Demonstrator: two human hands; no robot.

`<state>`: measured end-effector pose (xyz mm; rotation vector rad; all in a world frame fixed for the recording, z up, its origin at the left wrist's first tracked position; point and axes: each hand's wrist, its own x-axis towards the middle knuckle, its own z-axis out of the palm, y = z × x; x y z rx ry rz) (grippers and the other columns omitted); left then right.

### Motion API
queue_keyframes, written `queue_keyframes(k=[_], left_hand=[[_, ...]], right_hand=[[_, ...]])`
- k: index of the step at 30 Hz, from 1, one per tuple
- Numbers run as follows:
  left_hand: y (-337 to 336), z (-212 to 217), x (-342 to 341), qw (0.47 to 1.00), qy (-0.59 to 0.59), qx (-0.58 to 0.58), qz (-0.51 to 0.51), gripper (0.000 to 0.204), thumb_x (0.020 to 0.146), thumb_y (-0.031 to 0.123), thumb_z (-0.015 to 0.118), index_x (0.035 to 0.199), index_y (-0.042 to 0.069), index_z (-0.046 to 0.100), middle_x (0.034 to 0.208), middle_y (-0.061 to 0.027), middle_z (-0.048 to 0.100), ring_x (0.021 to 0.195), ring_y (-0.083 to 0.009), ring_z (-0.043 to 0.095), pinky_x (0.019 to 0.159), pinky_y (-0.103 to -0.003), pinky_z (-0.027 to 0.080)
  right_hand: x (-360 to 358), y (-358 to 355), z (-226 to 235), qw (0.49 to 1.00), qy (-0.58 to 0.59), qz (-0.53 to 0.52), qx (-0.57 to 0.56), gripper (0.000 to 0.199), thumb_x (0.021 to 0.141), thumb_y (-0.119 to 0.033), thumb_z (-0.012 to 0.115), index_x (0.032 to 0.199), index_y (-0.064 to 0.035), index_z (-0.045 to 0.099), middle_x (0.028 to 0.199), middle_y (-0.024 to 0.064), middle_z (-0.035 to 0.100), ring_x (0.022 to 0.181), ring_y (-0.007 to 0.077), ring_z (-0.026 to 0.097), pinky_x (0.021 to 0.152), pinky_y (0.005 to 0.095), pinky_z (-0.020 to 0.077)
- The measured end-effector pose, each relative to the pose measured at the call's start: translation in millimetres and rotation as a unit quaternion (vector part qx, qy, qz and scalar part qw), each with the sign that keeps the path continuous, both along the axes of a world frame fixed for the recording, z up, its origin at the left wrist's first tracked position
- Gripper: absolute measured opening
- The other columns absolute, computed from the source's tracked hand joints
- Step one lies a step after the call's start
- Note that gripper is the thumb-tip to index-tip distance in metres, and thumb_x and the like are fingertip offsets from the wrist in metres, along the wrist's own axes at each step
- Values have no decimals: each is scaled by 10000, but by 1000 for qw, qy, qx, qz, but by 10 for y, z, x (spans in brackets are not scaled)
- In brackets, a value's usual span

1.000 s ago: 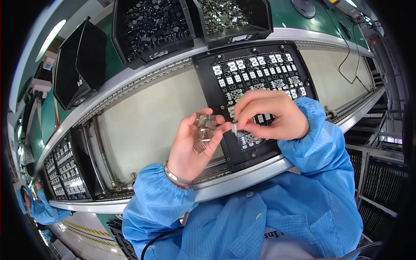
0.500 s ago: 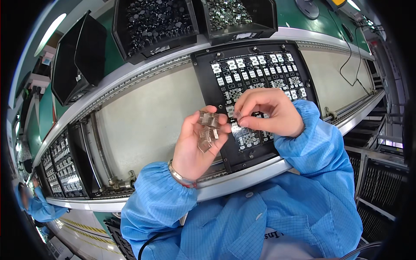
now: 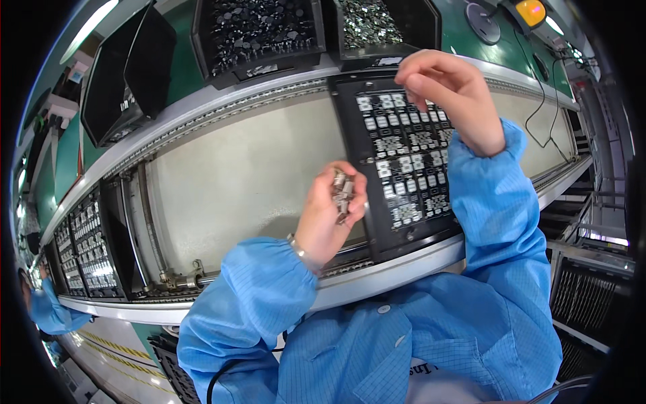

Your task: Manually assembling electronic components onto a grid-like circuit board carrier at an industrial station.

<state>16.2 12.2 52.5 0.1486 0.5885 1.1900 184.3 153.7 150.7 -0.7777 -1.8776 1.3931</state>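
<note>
Silvery metal parts [image 3: 342,194], small and bunched, sit in the left hand [image 3: 328,217], fingers curled round them in a narrow grip, held up just in front of the pale conveyor belt [image 3: 249,175]. Right hand [image 3: 449,91] raised higher, over the top edge of the black tray [image 3: 404,155] of white-and-grey boards, fingertips [image 3: 408,67] pinched together; whether anything lies between them cannot be told. Well apart, the two hands, the left one beside the tray's left edge. Blue sleeves [image 3: 262,296] on both forearms, a thin band at the left wrist. Above the belt, along a green shelf, three black bins: one [image 3: 259,30] full of dark small parts, one [image 3: 380,23] holding silvery pieces, one [image 3: 128,67] further left, its contents hidden. At far left on the belt, another tray [image 3: 87,249] with rows of boards. A metal rail [image 3: 377,276] runs along the near edge of the belt. In the lower left corner, another person's blue sleeve [image 3: 50,313]. At upper right, a yellow box with an orange lamp [image 3: 531,12] and black cables [image 3: 545,87] trailing down.
</note>
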Motion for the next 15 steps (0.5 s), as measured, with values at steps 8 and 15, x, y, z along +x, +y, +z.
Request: queue_keyframes(k=[8, 15], left_hand=[[-61, 62, -211, 991, -74, -84, -71, 303, 955, 376, 386, 1026, 107, 506, 855, -58, 501, 552, -95, 400, 468, -235, 320], [-54, 119, -288, 986, -67, -40, -147, 460, 951, 494, 290, 950, 98, 524, 811, -88, 516, 524, -102, 399, 460, -218, 325]], right_hand=[[-155, 267, -426, 981, -139, 21, 130, 258, 793, 75, 576, 1036, 5, 632, 977, 40, 594, 845, 111, 570, 798, 239, 483], [-177, 200, -516, 914, -268, 17, 303, 336, 721, 74, 615, 1041, -29, 625, 931, 81, 610, 863, 189, 614, 803, 278, 496]])
